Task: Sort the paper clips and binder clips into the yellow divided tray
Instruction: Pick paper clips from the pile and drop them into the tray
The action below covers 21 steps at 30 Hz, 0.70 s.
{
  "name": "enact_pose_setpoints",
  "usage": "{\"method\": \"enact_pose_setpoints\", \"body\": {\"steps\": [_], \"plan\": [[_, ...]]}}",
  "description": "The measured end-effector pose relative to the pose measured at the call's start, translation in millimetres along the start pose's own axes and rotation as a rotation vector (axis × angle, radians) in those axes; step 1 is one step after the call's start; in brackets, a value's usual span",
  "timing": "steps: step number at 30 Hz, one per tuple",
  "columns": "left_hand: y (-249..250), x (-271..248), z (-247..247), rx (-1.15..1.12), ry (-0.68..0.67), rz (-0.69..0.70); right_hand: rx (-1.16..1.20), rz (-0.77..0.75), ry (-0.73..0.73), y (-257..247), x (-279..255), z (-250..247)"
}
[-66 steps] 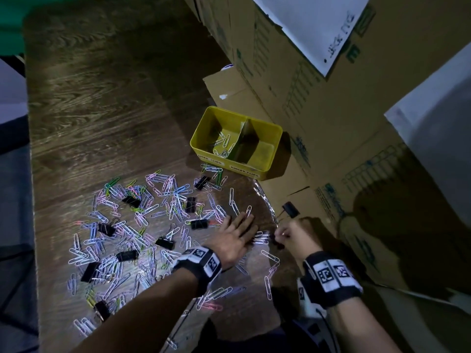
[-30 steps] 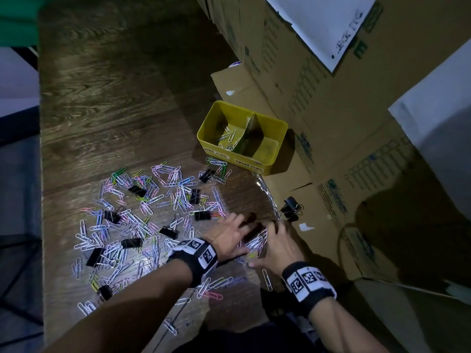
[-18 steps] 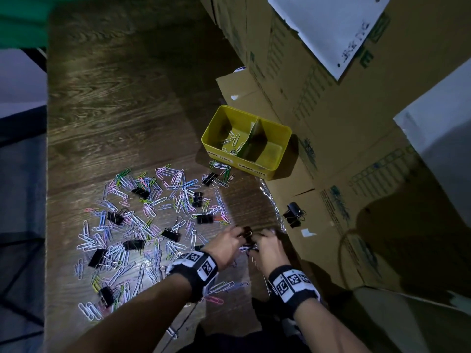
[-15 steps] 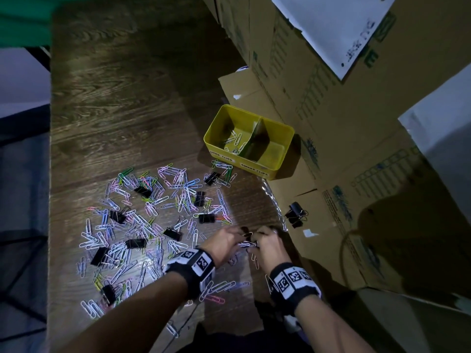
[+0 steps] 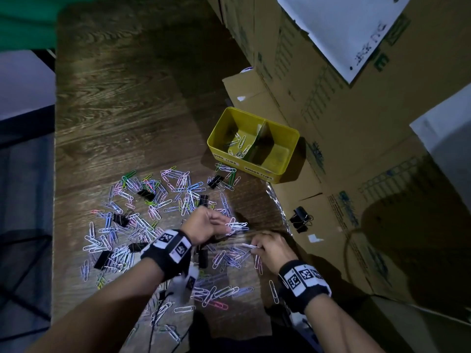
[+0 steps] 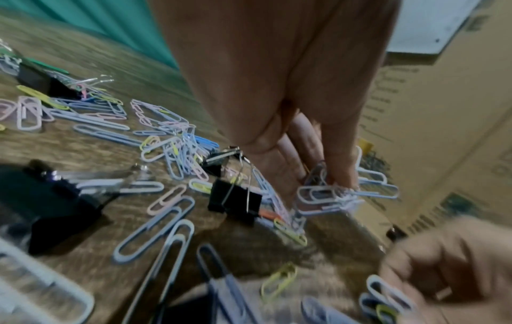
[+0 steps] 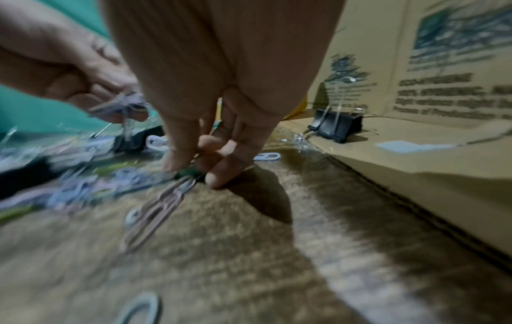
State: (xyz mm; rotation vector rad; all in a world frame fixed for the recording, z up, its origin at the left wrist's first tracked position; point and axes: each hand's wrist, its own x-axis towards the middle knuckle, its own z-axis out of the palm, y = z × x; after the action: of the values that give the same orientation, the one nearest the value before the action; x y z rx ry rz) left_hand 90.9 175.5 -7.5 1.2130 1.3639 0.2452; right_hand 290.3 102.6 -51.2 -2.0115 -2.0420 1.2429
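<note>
A change is seen against the picture half a second ago: the two hands, then pressed together over one cluster at lower centre of the head view, are now parted. The left hand [image 5: 204,226] is raised a little, and a small bunch of pale paper clips [image 5: 238,226] is pinched at its fingers [image 6: 339,173]. The right hand [image 5: 271,249] is held lower and to the right, its fingers [image 7: 219,175] curled and pinching a few more clips just above the desk [image 5: 122,118]. By this it is judged that a handful has been gathered and is ready to be carried.

The yellow tray [image 5: 254,169] stands in the upper right of the pile, against the cardboard boxes [image 5: 331,128]. Some paper clips lie in its left compartment; the right compartment, labelled for binder clips, appears bare, though its floor is partly shadowed. Most clips are spread over the desk at centre left, with black binder clips [image 5: 146,194] mixed among them. One binder clip [image 5: 300,220] lies apart on a cardboard flap at the right.

Open desk is found above and left of the pile. To the right, room is closed off by the boxes. The desk's left edge runs near the pile.
</note>
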Motion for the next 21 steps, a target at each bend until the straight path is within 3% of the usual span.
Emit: {"method": "enact_pose_setpoints", "body": {"steps": [5, 8, 12, 14, 16, 19, 21], "plan": [[41, 5, -36, -0.257, -0.052, 0.02, 0.315, 0.06, 0.037, 2, -1, -20], [80, 25, -64, -0.361, -0.059, 0.103, 0.518, 0.098, 0.059, -11, -1, -40], [122, 69, -85, -0.458, 0.094, 0.163, 0.717, 0.0, 0.176, -41, 0, -81], [136, 92, -85, -0.343, 0.209, 0.16, 0.704, -0.122, 0.229, -55, 3, -103], [141, 113, -81, -0.051, 0.268, 0.148, 0.702, -0.164, 0.311, -68, 12, -123], [141, 131, -70, 0.296, 0.204, 0.157, 0.679, -0.14, 0.427, -80, 41, -149], [142, 129, -66, 0.403, 0.196, 0.199, 0.625, -0.121, 0.465, -83, 66, -164]]}}
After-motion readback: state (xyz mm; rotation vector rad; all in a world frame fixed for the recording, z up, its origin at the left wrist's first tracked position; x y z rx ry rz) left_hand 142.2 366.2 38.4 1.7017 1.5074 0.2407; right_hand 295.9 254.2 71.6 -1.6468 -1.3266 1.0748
